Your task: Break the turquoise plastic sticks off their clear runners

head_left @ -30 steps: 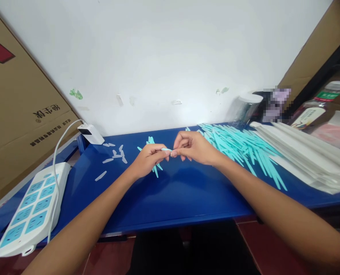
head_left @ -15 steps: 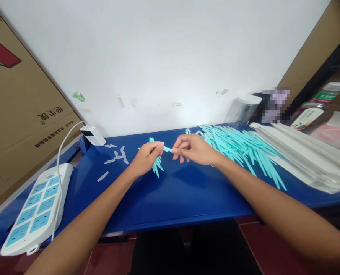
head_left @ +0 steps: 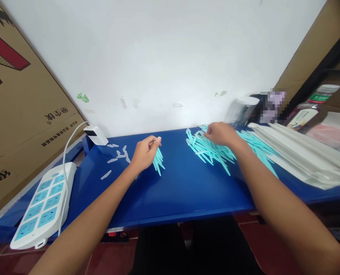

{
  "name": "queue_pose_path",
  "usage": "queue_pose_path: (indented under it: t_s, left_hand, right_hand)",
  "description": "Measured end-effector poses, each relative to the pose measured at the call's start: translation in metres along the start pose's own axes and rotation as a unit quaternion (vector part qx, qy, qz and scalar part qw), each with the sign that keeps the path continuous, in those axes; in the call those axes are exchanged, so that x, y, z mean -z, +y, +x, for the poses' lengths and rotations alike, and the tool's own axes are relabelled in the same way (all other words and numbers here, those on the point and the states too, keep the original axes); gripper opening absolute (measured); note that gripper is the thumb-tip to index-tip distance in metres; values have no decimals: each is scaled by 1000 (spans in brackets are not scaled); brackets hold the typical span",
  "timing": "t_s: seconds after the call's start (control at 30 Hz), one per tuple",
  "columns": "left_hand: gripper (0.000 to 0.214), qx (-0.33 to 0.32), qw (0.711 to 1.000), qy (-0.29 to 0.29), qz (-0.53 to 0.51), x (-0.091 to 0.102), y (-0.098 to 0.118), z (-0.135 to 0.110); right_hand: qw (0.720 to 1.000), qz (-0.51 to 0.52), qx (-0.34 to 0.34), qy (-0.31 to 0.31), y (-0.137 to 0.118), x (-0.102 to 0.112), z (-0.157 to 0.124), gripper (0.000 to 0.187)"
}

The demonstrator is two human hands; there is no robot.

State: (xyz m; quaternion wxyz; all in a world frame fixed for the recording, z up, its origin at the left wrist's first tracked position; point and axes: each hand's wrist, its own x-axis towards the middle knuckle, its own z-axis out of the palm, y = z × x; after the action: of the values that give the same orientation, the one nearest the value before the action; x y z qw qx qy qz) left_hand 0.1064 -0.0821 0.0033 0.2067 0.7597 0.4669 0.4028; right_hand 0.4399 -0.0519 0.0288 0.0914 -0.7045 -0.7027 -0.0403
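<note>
The left hand (head_left: 143,154) sits just left of the frame's centre, closed in a loose fist around a bundle (head_left: 158,162) of teal sticks. Thumb and forefinger are pinched together at the top. The sticks fan out below the fist, their tips slanting toward the lower right and resting on or just above the blue table (head_left: 181,191).

The right hand (head_left: 220,133) is right of centre and higher in the frame, palm down on the near-left end of the pile (head_left: 212,152) of loose teal sticks. Its fingers curl into the pile, but I cannot tell whether they have pinched a stick or only rest on top.

The pile spreads from under that hand toward the right edge. Most sticks have their long axis running from upper left to lower right, and a few lie crossed. So the right hand touches the pile, while the left is well apart from it, with bare table between them.

Left of the left hand, a scatter of small pale caps (head_left: 116,156) lies near it. A power strip (head_left: 43,206) sits at lower left. White sleeves (head_left: 296,152) are stacked just beside the pile on the right, and a jar (head_left: 241,109) stands behind it against the wall.
</note>
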Motion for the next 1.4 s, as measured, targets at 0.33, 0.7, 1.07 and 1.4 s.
queue_pose_path:
  t_s: [0.33,0.7,1.07,1.4]
  left_hand:
    - [40,-35,994,-19,106,-4,5,-3]
    - [38,-39,992,-40,115,-7,2,-3]
    - [37,-41,991,-54,119,-8,-1,-4]
    - [36,-49,988,5,144,5,-7,4]
  right_hand:
    - [999,-1,-33,24,-42,-21,-4,67]
    - [1000,-7,-2,-7,-57,-38,3,51]
    - [999,-14,16,-38,-48,-40,5,33]
    - [992,-43,4,-118,-39,-3,-20,28]
